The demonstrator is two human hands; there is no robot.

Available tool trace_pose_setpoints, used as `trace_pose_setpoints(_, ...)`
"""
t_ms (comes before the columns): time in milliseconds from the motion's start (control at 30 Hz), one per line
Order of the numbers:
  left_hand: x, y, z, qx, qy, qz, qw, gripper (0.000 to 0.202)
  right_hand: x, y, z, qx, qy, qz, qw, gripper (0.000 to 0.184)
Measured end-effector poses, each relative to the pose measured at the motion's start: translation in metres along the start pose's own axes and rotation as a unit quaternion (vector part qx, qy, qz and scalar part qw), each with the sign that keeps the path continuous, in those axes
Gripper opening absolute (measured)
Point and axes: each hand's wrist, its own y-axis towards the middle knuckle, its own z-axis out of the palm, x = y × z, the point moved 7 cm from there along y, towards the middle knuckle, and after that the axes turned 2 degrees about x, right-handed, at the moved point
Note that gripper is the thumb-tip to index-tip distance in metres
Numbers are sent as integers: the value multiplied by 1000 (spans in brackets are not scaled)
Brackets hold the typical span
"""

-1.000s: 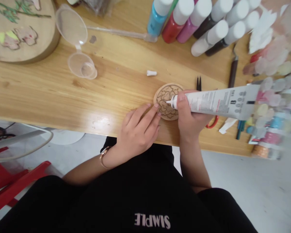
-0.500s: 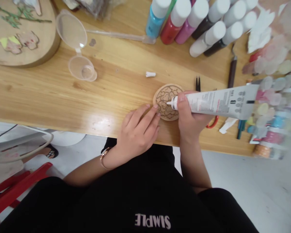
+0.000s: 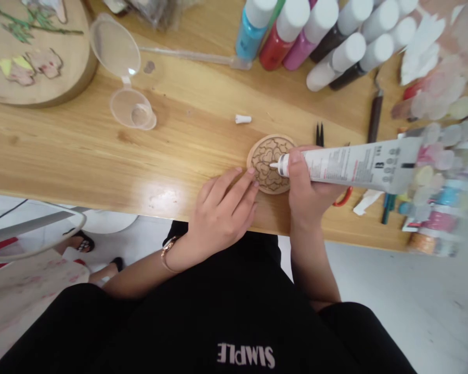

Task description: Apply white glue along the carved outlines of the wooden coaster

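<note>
My right hand [image 3: 310,187] is wrapped round a white glue tube [image 3: 354,165] with printed text, its thin nozzle pointing left. The nozzle tip is at the surface of a small round wooden piece [image 3: 259,153] carved with a grooved pattern; whether it touches I cannot tell. At the piece's left edge rest the fingertips of my left hand [image 3: 226,210], its fingers stretched out and holding nothing. A small white cap [image 3: 243,119] lies on the table just beyond the wooden piece. Part of the piece's right side is hidden by my right hand.
Paint bottles [image 3: 283,39] with white caps stand at the back. An open clear plastic cup [image 3: 130,109] and a dropper [image 3: 195,55] lie left, by a round wood slab [image 3: 68,78]. Tweezers [image 3: 320,134], red-handled scissors [image 3: 343,197] and small jars [image 3: 440,218] are right. Someone's feet [image 3: 81,242] show below.
The tube's far end has tilted slightly, while the nozzle stays over the same part of the wooden piece. My left hand is still. At lower left, a person's patterned clothing now covers the red stool.
</note>
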Motion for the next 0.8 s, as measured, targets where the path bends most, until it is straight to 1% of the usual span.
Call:
trace_pose_setpoints(167, 0, -1, 0, -1, 2, 0, 1000, 29, 4, 0, 1, 11, 10, -21, 1000, 23)
trace_pose_setpoints(333, 0, -1, 0, 1, -4, 0, 1000, 30, -1, 0, -2, 2, -22, 5, 1000, 27)
trace_pose_setpoints(433, 0, -2, 1, -1, -1, 0, 1000, 31, -2, 0, -2, -1, -7, 12, 1000, 28)
trace_pose_setpoints(500, 1, -4, 2, -3, -13, -2, 1000, 33, -3, 1, -5, -15, 14, 24, 999, 28)
trace_pose_setpoints(567, 3, -4, 0, -8, -49, -14, 999, 36, -5, 3, -9, -22, 52, 58, 997, 30)
trace_pose_setpoints(633, 9, -1, -5, -8, -98, -43, 994, 41, -6, 4, -11, -9, 109, 107, 988, 36)
trace_pose_setpoints(733, 15, 13, -20, -13, -151, -83, 985, 53, 1, -1, -9, 52, 215, 182, 958, 40)
trace_pose_setpoints(800, 15, 25, -32, -29, -172, -77, 982, 62, 11, -11, -2, 104, 273, 231, 928, 38)
